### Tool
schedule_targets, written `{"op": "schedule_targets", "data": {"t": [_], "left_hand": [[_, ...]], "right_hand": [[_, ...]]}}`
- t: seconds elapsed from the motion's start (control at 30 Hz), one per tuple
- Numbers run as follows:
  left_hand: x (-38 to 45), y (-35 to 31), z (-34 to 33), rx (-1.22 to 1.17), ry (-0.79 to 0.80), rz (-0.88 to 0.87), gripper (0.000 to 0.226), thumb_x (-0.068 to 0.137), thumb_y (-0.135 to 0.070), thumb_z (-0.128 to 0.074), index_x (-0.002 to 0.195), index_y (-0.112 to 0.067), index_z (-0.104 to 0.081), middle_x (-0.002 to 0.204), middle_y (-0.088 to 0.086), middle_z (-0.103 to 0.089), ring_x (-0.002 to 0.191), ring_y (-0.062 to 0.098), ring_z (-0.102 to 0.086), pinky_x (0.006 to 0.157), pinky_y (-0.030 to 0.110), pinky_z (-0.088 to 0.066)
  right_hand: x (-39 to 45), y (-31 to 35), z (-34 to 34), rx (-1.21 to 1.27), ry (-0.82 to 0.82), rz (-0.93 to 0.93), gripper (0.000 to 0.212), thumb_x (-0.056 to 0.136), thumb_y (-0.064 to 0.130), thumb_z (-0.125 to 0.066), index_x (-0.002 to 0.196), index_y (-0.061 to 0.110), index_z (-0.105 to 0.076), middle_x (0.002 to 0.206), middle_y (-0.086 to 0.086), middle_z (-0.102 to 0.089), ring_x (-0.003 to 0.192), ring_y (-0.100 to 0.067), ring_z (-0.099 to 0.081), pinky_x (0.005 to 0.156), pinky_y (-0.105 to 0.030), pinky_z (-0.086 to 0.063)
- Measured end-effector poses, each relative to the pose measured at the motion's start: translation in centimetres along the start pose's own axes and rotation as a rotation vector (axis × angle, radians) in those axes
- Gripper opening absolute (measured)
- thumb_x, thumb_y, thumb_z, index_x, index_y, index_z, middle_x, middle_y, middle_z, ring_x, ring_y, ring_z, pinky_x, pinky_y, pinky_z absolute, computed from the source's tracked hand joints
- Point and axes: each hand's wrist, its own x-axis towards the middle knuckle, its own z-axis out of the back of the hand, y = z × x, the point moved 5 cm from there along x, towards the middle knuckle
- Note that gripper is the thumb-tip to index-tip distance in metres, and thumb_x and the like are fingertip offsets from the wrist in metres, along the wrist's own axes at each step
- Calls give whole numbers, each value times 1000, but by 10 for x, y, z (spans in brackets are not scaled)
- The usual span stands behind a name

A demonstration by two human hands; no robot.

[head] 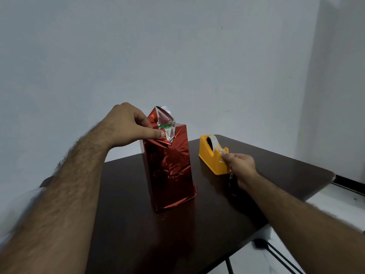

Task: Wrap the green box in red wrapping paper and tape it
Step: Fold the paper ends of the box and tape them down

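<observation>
A tall box stands upright on the dark, glossy brown worktop (276,171), sheathed in crinkled, shiny red wrapping paper (169,165) whose silvery underside shows at the open, unfolded top. A sliver of the green box (165,126) peeks out there. Just to its right sits a yellow plastic tape dispenser (210,155) holding a roll of clear tape (212,142).

The left hand (126,125) reaches over from the left, thumb and curled fingers pinching the folded paper flap at the top near corner of the box. The right hand (240,165), well apart from the box, pinches the tape end at the dispenser's cutter, forearm stretched out low over the worktop.
</observation>
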Motion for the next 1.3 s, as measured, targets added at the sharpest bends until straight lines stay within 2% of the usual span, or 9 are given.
{"op": "schedule_targets", "data": {"t": [0.2, 0.37, 0.5, 0.6, 0.7, 0.83, 1.0, 1.17, 1.3], "left_hand": [[1, 1, 0, 6, -1, -2, 34, 63, -57, -95, 72, -26, -84, 65, -14, -71, 63, 1, -61, 59, 27, -42], [0, 2, 0, 5, 2, 6, 37, 59, -59, -96, 72, -27, -84, 79, -8, -78, 86, 13, -71, 68, 36, -56], [-1, 2, 2, 11, 6, 12, 37, 59, -60, -96, 72, -27, -83, 81, -8, -78, 89, 13, -72, 75, 41, -60], [-1, 2, 1, 7, 13, 12, 37, 60, -59, -96, 72, -26, -84, 81, -8, -78, 89, 13, -72, 77, 42, -60], [-1, 1, 1, 15, 14, 8, 41, 59, -62, -95, 73, -25, -83, 81, -8, -78, 87, 12, -72, 73, 39, -59], [-2, 0, 2, 10, 8, 10, 43, 58, -62, -96, 72, -24, -82, 72, -12, -74, 70, 3, -66, 61, 28, -48], [-2, -4, 1, 23, 4, 1, 42, 61, -59, -97, 71, -22, -81, 54, -16, -61, 49, -1, -52, 52, 20, -37], [-2, -3, 3, 36, 18, 10, 46, 60, -63, -96, 71, -22, -80, 51, -12, -55, 47, 3, -46, 53, 26, -37], [-1, 0, 3, 12, 35, 14, 51, 58, -66, -95, 73, -20, -80, 51, -10, -51, 47, 8, -42, 52, 29, -35]], "right_hand": [[-4, 3, 2, -13, 13, -2, 38, 93, 37, -80, 118, 8, -75, 115, -6, -72, 80, -16, -61, 54, -30, -46], [-10, -3, 3, -171, -12, 84, 19, 94, 26, -80, 102, 10, -77, 108, -12, -75, 98, -27, -71, 82, -45, -62], [-28, 6, 1, -59, 154, 157, 14, 100, 23, -72, 89, 15, -71, 92, 0, -68, 86, -14, -60, 69, -27, -49], [-41, 18, -4, -49, 256, 209, 17, 101, 25, -69, 85, 18, -69, 90, 1, -63, 85, -15, -55, 70, -30, -44], [-58, 48, -18, -41, 316, 312, 16, 102, 26, -66, 88, 19, -69, 87, 1, -61, 84, -15, -54, 72, -31, -43], [-88, 122, -37, -24, 444, 565, 12, 105, 16, -62, 95, 13, -68, 86, 3, -62, 72, -1, -56, 67, -15, -46], [-124, 213, -78, -312, 764, 832, 15, 104, 18, -64, 102, 3, -67, 96, -7, -69, 92, -23, -58, 87, -39, -46], [-154, 258, -128, -803, 1062, 894, 8, 105, 9, -61, 107, 6, -68, 94, -14, -72, 85, -14, -63, 82, -31, -51], [-149, 259, -160, -1166, 1122, 846, 12, 101, 17, -68, 106, 6, -71, 101, -18, -74, 86, -15, -66, 92, -41, -53]]}}
